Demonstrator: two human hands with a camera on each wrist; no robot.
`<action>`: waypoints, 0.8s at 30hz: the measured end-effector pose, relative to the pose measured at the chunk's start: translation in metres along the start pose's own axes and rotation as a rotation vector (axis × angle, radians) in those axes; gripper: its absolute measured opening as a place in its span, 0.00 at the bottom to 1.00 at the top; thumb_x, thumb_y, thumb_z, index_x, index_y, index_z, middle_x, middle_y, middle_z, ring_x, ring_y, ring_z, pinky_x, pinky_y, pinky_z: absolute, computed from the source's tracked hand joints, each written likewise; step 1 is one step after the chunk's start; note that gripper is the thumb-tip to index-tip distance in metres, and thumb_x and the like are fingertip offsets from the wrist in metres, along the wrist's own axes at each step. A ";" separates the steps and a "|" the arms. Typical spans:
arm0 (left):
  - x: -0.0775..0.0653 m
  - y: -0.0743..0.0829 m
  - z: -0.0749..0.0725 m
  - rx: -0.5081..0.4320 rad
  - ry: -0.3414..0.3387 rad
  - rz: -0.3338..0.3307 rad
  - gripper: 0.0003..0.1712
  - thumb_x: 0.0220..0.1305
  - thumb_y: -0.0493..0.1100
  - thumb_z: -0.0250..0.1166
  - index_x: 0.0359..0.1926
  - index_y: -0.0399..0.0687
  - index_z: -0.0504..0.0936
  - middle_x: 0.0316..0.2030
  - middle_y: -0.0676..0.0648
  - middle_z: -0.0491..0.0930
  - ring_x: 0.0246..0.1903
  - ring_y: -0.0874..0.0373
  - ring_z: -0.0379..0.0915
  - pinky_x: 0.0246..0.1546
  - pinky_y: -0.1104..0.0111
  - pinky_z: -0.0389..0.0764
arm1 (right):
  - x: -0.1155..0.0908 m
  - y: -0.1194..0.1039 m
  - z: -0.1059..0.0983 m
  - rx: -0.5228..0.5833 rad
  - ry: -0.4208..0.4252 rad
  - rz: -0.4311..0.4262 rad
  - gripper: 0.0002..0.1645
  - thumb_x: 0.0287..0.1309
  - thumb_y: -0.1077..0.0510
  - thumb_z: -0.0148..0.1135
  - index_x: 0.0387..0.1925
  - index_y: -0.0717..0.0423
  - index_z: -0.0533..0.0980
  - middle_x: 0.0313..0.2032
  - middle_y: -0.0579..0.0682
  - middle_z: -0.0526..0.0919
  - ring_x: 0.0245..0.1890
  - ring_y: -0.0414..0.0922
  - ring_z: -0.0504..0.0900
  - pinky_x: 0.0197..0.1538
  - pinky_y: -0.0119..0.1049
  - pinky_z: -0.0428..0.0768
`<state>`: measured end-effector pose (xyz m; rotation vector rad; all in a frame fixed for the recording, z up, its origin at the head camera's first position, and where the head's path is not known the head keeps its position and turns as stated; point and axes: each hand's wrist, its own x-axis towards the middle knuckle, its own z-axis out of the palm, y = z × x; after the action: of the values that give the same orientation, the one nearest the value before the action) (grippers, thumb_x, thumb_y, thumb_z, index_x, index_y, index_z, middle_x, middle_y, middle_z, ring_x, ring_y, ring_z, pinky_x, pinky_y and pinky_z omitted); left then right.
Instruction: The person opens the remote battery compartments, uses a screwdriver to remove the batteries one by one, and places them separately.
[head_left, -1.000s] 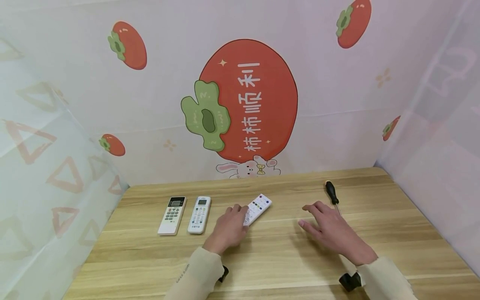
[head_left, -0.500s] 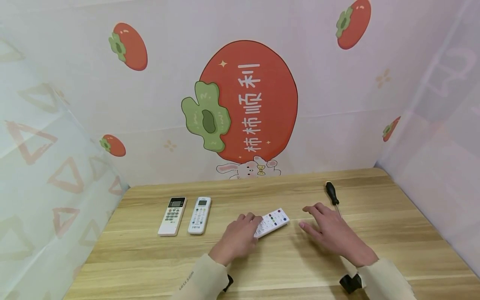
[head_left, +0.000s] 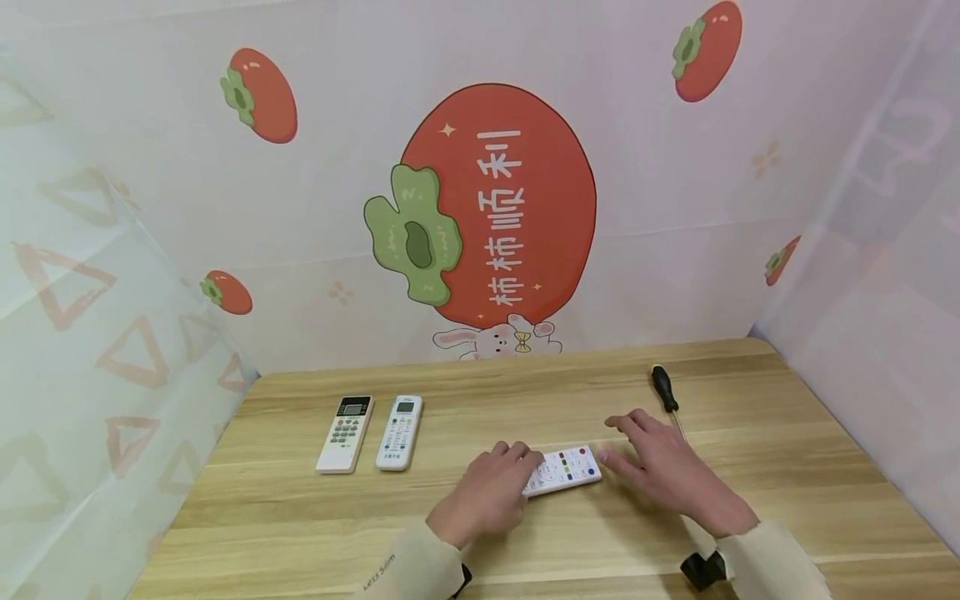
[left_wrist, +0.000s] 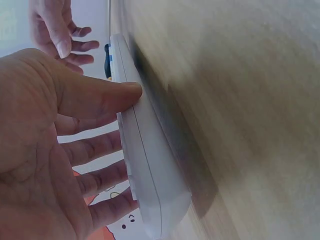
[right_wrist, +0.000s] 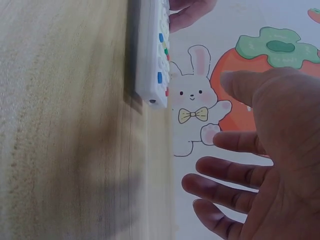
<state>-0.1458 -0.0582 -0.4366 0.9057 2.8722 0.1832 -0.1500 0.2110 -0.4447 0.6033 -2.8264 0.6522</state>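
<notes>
A white remote control (head_left: pixel 570 467) with coloured buttons lies nearly crosswise, low over the middle of the table. My left hand (head_left: pixel 487 492) grips its near end: in the left wrist view the thumb presses one long side of the remote control (left_wrist: pixel 150 160) and the fingers reach to the other. The palm hides part of it in the head view. Just right of the remote's far end is my right hand (head_left: pixel 667 467), fingers loosely bent and holding nothing. In the right wrist view a gap separates this hand (right_wrist: pixel 280 160) from the remote control (right_wrist: pixel 152 65).
Two more white remotes stand side by side at the left, an outer remote (head_left: pixel 346 433) with a black top and an inner remote (head_left: pixel 400 433). A screwdriver (head_left: pixel 663 388) with a black handle lies behind my right hand. A printed cloth wall (head_left: pixel 637 292) borders the wooden table (head_left: pixel 262 517).
My left hand has drawn the remote control rightward and nearer to me, turning it from slanted to almost crosswise. Its end now reaches close to my right hand, which has stayed in place.
</notes>
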 end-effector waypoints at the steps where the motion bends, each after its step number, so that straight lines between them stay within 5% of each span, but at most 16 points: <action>1: -0.001 0.001 0.000 0.001 -0.002 0.004 0.31 0.60 0.37 0.70 0.65 0.52 0.76 0.58 0.51 0.77 0.54 0.54 0.72 0.52 0.59 0.77 | 0.000 0.000 0.000 0.003 -0.002 0.002 0.27 0.66 0.44 0.67 0.58 0.58 0.77 0.48 0.53 0.80 0.42 0.48 0.79 0.50 0.59 0.76; 9: -0.004 0.007 0.002 0.008 -0.011 0.041 0.32 0.58 0.34 0.70 0.65 0.52 0.76 0.58 0.52 0.77 0.54 0.54 0.72 0.53 0.61 0.77 | -0.001 -0.002 0.000 0.013 -0.034 0.006 0.38 0.61 0.30 0.64 0.58 0.55 0.78 0.49 0.51 0.80 0.41 0.45 0.78 0.47 0.53 0.79; 24: -0.009 0.012 0.008 0.004 -0.005 0.049 0.32 0.59 0.36 0.71 0.65 0.54 0.76 0.57 0.54 0.76 0.54 0.56 0.71 0.53 0.61 0.77 | 0.002 -0.005 -0.004 0.098 -0.137 -0.013 0.40 0.58 0.26 0.63 0.54 0.54 0.80 0.49 0.48 0.80 0.45 0.48 0.81 0.44 0.46 0.80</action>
<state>-0.1309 -0.0530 -0.4420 0.9769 2.8481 0.1803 -0.1492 0.2082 -0.4393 0.7077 -2.9276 0.7791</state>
